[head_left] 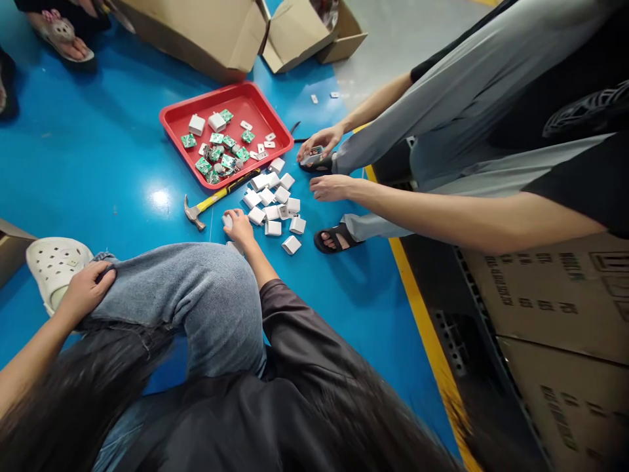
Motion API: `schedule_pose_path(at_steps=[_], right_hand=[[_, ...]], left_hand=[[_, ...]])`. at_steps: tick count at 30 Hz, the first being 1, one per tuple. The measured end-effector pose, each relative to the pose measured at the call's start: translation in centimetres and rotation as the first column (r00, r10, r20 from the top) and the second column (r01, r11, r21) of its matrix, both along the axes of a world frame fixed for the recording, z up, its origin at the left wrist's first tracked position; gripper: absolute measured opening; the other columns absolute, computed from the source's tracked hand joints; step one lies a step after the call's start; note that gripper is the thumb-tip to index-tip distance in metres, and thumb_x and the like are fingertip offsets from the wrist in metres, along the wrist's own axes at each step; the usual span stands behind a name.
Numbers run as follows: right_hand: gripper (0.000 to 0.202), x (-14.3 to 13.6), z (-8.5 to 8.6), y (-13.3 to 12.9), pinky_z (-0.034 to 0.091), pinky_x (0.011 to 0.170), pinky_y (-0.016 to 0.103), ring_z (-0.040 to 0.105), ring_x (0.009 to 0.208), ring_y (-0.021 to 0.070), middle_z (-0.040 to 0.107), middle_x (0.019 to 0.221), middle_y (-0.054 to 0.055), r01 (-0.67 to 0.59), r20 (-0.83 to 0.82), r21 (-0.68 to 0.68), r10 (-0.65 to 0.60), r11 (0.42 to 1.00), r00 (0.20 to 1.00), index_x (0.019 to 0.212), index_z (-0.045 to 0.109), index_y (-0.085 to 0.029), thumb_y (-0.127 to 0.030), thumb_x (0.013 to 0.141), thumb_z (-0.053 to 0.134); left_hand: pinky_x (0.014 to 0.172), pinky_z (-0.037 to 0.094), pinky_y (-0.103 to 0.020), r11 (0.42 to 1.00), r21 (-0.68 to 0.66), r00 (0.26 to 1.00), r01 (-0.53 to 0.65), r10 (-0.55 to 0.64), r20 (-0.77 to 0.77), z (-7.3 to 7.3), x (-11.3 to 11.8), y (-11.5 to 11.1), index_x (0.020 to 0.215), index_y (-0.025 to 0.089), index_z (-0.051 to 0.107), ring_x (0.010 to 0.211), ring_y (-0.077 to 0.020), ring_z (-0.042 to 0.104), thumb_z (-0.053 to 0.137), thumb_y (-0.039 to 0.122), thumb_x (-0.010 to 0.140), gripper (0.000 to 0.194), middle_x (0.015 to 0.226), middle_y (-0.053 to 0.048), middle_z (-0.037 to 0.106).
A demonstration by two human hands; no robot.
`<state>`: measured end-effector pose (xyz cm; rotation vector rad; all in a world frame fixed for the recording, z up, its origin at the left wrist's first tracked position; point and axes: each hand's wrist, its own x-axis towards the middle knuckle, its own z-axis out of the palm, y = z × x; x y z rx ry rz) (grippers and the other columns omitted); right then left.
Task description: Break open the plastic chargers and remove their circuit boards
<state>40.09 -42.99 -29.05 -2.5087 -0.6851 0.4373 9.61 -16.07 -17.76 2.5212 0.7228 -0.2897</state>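
My right hand (pixel 239 227) reaches past my bent knee to the blue floor and closes on a white plug housing (pixel 227 220) at the near edge of a pile of several white housings (pixel 275 203). My left hand (pixel 86 286) rests on my jeans leg next to my white clog (pixel 52 262), fingers gripping the fabric. A hammer (pixel 206 204) with a yellow and black handle lies just left of my right hand.
A red tray (pixel 175 124) holds green circuit boards and white housings. Open cardboard boxes (pixel 221 33) stand behind it. Another person sits at the right; one hand (pixel 318 141) holds a small part, the other (pixel 331 188) hovers by the pile. Stacked cartons (pixel 555 308) stand right of a yellow line.
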Motion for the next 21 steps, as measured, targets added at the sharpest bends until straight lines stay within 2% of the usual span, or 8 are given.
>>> schedule_pose_path(at_steps=[2,5,9,12,14,16,18,21], right_hand=[[0.045,-0.1,-0.1,-0.8,0.046,0.102,0.044,0.053,0.116,0.0281,0.051,0.135,0.010,-0.065,-0.002,0.048,0.065,0.997,0.998,0.120,0.063,-0.022,-0.016,0.075,0.062],[0.052,-0.1,0.0,-2.7,0.040,0.110,0.040,0.050,0.124,0.0266,0.052,0.137,0.013,-0.047,-0.001,0.133,0.047,0.990,0.999,0.124,0.060,-0.015,-0.015,0.072,0.062],[0.062,-0.1,1.7,-5.9,0.040,0.109,0.040,0.051,0.123,0.0260,0.058,0.133,0.013,-0.047,-0.008,0.291,0.051,0.956,0.999,0.134,0.053,-0.013,-0.020,0.073,0.060],[0.065,-1.3,3.5,-7.8,0.042,0.105,0.039,0.052,0.120,0.0257,0.059,0.134,0.010,-0.209,0.053,0.375,0.204,0.903,0.978,0.138,0.052,-0.017,-0.019,0.073,0.059],[0.066,-2.5,4.3,-8.3,0.040,0.106,0.041,0.050,0.121,0.0260,0.058,0.137,0.009,-0.368,0.092,0.329,0.358,0.870,0.929,0.139,0.052,-0.019,-0.018,0.074,0.060],[0.063,-3.6,4.5,-8.1,0.038,0.106,0.043,0.049,0.122,0.0272,0.056,0.139,0.009,-0.475,0.086,0.202,0.467,0.857,0.880,0.139,0.052,-0.021,-0.018,0.077,0.061],[0.062,-4.2,4.4,-7.5,0.039,0.104,0.044,0.048,0.121,0.0279,0.055,0.139,0.010,-0.514,0.051,0.059,0.512,0.856,0.858,0.143,0.049,-0.023,-0.021,0.082,0.061],[0.066,-4.6,4.4,-6.8,0.044,0.098,0.038,0.051,0.119,0.0254,0.050,0.142,0.011,-0.509,0.012,-0.081,0.511,0.857,0.859,0.152,0.037,-0.022,-0.024,0.089,0.057]], left_hand=[[0.086,0.047,-0.039,1.000,-0.001,1.000,-0.004,0.004,0.004,0.0,0.0,0.0,0.082,0.020,0.056,0.093,-0.0297,0.062,0.030,0.058,0.076,0.046,0.094,-0.013,0.067],[0.086,0.047,-0.040,1.000,-0.008,1.000,-0.018,0.018,-0.002,0.3,0.1,-0.1,0.082,0.020,0.055,0.094,-0.0304,0.062,0.029,0.059,0.076,0.047,0.095,-0.013,0.066],[0.085,0.047,-0.040,1.000,-0.013,1.000,-0.026,0.026,-0.009,0.7,0.2,-0.2,0.081,0.020,0.055,0.094,-0.0311,0.061,0.030,0.058,0.076,0.045,0.093,-0.014,0.066],[0.083,0.047,-0.039,1.000,-0.006,1.000,-0.010,0.009,-0.002,0.5,0.2,-0.1,0.079,0.020,0.055,0.092,-0.0300,0.061,0.031,0.057,0.077,0.044,0.092,-0.013,0.066],[0.082,0.046,-0.037,1.000,0.006,1.000,0.003,-0.003,0.010,0.3,0.1,0.0,0.078,0.020,0.054,0.091,-0.0286,0.061,0.031,0.057,0.079,0.043,0.091,-0.011,0.065],[0.081,0.046,-0.036,1.000,0.021,1.000,0.004,-0.005,0.011,0.1,0.0,0.1,0.079,0.020,0.055,0.089,-0.0274,0.061,0.031,0.057,0.080,0.043,0.091,-0.010,0.065],[0.081,0.046,-0.036,1.000,0.029,1.000,-0.007,0.007,0.004,0.1,0.1,0.1,0.083,0.020,0.056,0.089,-0.0272,0.061,0.031,0.057,0.080,0.045,0.091,-0.010,0.065],[0.082,0.046,-0.036,1.000,0.020,1.000,-0.015,0.015,0.012,0.3,0.2,0.0,0.086,0.019,0.057,0.091,-0.0281,0.061,0.032,0.056,0.078,0.046,0.094,-0.011,0.066]])
